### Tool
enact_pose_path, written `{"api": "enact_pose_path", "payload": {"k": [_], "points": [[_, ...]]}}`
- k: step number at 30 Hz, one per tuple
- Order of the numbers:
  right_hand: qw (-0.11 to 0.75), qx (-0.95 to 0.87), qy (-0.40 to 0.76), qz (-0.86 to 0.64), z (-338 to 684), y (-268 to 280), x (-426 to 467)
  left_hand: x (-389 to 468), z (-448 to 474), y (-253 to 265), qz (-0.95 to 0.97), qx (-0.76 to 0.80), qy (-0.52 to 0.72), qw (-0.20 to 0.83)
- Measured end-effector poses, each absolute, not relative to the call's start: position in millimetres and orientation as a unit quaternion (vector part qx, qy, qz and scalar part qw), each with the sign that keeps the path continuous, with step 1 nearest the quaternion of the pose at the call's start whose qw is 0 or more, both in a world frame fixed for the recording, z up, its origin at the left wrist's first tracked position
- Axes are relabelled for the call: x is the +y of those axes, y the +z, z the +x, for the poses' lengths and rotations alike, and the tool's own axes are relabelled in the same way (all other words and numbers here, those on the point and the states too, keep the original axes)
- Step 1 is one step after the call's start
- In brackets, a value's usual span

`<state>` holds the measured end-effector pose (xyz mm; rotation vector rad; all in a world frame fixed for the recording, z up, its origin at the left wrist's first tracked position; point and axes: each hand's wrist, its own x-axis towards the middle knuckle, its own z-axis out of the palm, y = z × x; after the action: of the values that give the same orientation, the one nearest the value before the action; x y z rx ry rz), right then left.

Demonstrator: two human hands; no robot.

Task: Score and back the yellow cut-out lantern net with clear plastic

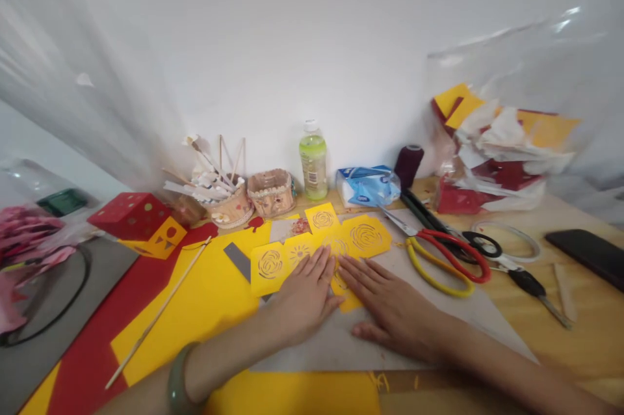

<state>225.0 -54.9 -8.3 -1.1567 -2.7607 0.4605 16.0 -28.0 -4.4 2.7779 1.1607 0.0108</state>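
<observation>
A yellow paper cutout (364, 237) with rose and sun patterns cut through it lies unfolded on a grey board (312, 351). My left hand (308, 298) rests flat on its middle, fingers stretched out. Beside it my right hand (390, 301) presses down with its fingertips on the cutout's centre and lower flap, palm over the board. The two hands nearly meet at the index fingers. Part of the cutout is hidden beneath them. Scissors with red and yellow handles (441, 252) lie just right of the cutout. A grey strip (237, 261) pokes out at its left.
Yellow sheets (195, 304), a thin stick (158, 312) and a red-and-yellow box (141, 221) lie left. Behind stand decorated baskets (271, 192), a bottle (312, 160) and a tissue pack (368, 186). Rightward are a craft knife (529, 281), a phone (587, 255) and a scrap-filled plastic bag (502, 135).
</observation>
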Motion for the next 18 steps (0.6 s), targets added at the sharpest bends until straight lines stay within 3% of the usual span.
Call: {"api": "enact_pose_path", "payload": {"k": [4, 7, 13, 18], "points": [[0.036, -0.904, 0.206, -0.372, 248.6, 18.3, -69.8, -25.1, 13.5, -7.0, 0.927, 0.368, 0.003, 0.077], [0.065, -0.855, 0.223, -0.464, 279.7, 35.8, -78.5, -22.5, 14.4, -1.5, 0.928, 0.360, -0.008, 0.093], [0.160, -0.571, 0.053, -0.803, 395.9, 59.8, -64.7, -13.3, 16.5, -1.0, 0.930, 0.355, -0.021, 0.099], [0.171, -0.361, -0.041, -0.916, 500.4, 78.5, -50.6, -7.2, 10.2, -25.0, 0.937, 0.343, 0.041, 0.045]]}}
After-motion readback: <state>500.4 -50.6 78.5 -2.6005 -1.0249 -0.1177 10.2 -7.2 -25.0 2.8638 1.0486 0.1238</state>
